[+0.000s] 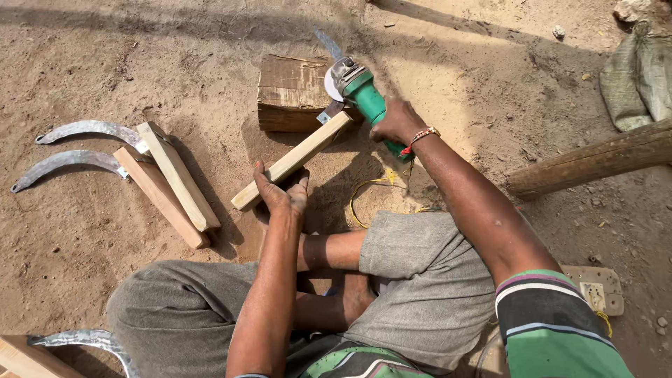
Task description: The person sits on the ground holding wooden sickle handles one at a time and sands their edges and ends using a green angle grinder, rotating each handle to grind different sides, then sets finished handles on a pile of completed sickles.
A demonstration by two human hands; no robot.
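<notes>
My left hand (281, 194) grips the near end of a pale wooden handle (294, 159) that slants up to the right. Its far end rests against a wooden block (290, 91), and a curved metal blade (327, 43) sticks out beyond it. My right hand (397, 120) holds a green angle grinder (364, 96). The grinder's disc (330, 82) sits at the joint between handle and blade.
Two finished sickles with wooden handles (168, 183) and curved blades (82, 129) lie on the sand at left. Another sickle (84, 341) lies at the bottom left. A yellow cord (367, 185) runs to a socket board (596, 288). A log (591, 162) and sack (638, 73) are at right.
</notes>
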